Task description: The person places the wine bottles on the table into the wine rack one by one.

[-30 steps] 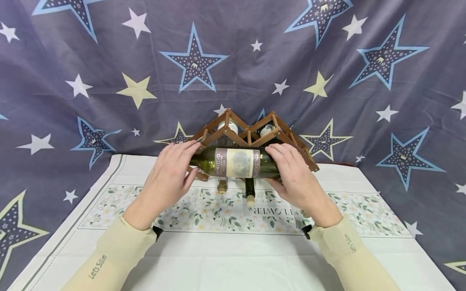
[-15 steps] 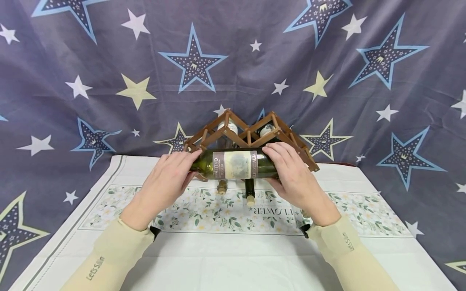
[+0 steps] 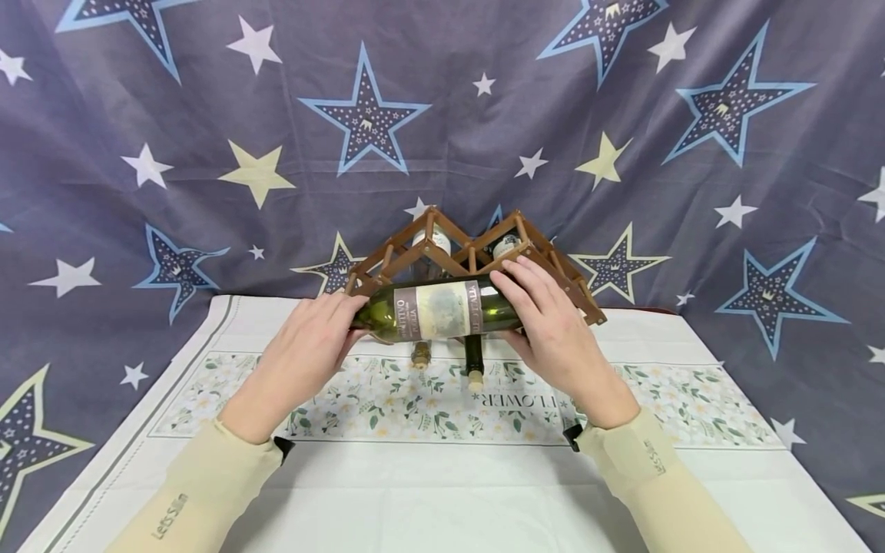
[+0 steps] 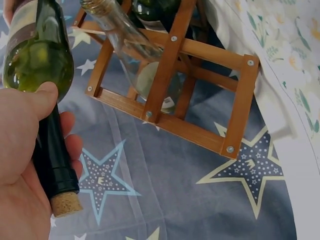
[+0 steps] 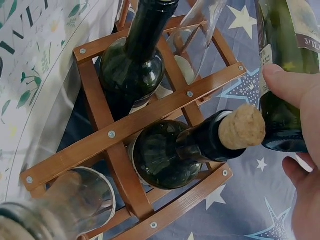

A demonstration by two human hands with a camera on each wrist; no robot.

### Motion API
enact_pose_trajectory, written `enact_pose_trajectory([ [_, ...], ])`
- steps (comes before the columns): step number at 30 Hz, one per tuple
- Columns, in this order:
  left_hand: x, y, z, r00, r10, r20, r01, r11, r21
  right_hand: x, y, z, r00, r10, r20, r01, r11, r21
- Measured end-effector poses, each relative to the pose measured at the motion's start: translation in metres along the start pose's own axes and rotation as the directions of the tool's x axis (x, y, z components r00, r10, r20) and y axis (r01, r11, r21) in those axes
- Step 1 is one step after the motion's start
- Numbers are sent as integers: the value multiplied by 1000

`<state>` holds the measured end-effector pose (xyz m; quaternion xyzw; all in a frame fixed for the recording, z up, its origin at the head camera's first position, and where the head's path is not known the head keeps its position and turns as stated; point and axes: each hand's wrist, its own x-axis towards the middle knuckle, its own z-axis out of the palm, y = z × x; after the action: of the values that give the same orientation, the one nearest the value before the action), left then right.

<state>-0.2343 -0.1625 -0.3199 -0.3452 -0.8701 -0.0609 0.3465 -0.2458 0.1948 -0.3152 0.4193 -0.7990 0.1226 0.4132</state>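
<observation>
A green glass wine bottle (image 3: pixel 442 311) with a cream-and-brown label lies nearly level in the air, its right end slightly higher. My left hand (image 3: pixel 297 353) grips its neck; the left wrist view shows the thumb on the shoulder and the cork (image 4: pixel 66 204) poking out below the fingers. Around the base end my right hand (image 3: pixel 560 342) is wrapped, thumb on the near side in the right wrist view. Behind the bottle stands a brown wooden wine rack (image 5: pixel 150 114), partly hidden by it. A corked dark bottle (image 5: pixel 165 155) and a clear glass bottle (image 4: pixel 150 82) rest in the rack.
Another dark bottle (image 5: pixel 132 67) and a second clear bottle (image 5: pixel 75 200) also sit in the rack, necks pointing toward me. The rack stands on a white tablecloth (image 3: pixel 442 491) with a flowered band. A star-patterned curtain (image 3: pixel 442 177) hangs close behind.
The held bottle has shifted a little left and its base end has risen, so it now slants. My left hand has moved left and slightly down with the neck.
</observation>
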Motion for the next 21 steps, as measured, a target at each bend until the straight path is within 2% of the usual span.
enact_pose_trajectory([
  [7, -5, -2, 0, 1000, -14, 0, 14, 1000, -12, 1, -1, 0, 1000, 16, -18, -16, 1000, -4],
  [12, -11, -4, -3, 998, -58, -1, 58, 998, -31, -2, 3, -4, 999, 30, -44, -29, 1000, 10],
  [21, -26, -12, -4, 995, -91, -35, 89, 995, -43, -10, 16, -15, 995, -2, -103, 1, 1000, -8],
])
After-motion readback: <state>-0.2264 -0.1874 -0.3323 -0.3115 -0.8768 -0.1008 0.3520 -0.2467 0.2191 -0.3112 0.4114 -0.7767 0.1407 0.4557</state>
